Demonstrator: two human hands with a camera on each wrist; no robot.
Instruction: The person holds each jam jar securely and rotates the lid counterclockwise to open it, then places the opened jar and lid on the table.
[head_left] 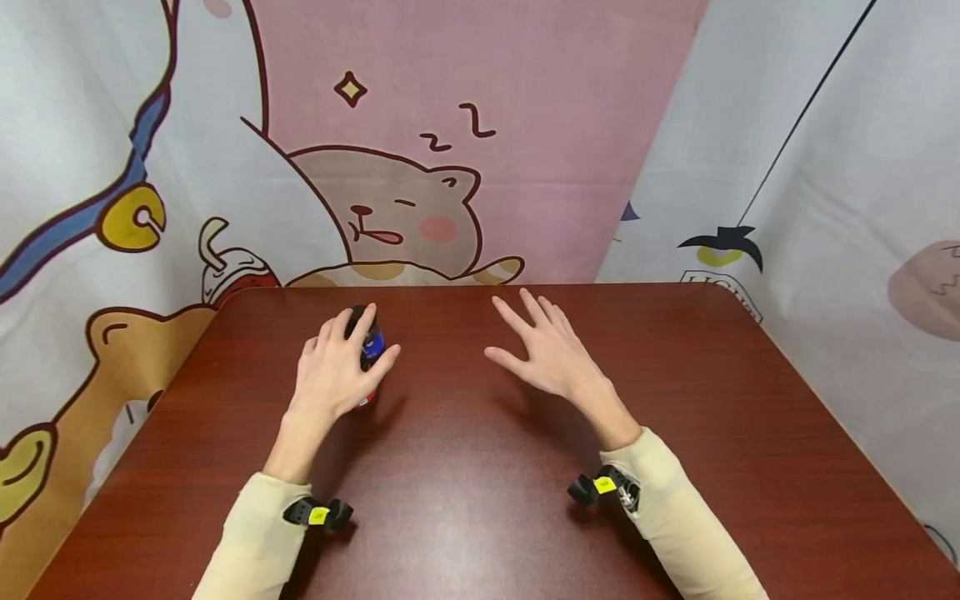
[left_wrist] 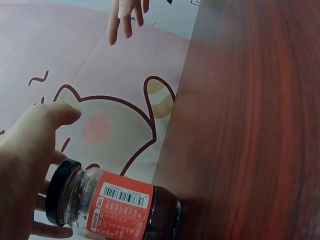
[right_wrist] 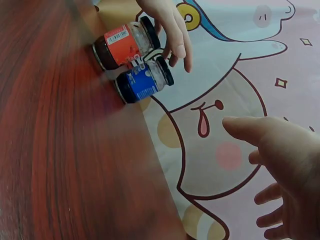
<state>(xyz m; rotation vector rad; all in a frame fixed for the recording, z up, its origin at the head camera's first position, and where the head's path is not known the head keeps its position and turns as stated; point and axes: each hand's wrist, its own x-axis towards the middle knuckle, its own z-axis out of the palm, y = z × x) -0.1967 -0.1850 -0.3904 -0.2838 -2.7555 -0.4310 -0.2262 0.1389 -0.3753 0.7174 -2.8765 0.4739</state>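
Jars (right_wrist: 143,82) stand partly hidden behind the left hand (head_left: 330,371), fingers loose like those of the right hand (head_left: 555,354).

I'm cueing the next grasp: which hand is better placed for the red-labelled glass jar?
Left, likely: the left hand is close beside the red-labelled glass jar, while the empty right hand hangs farther off above the table.
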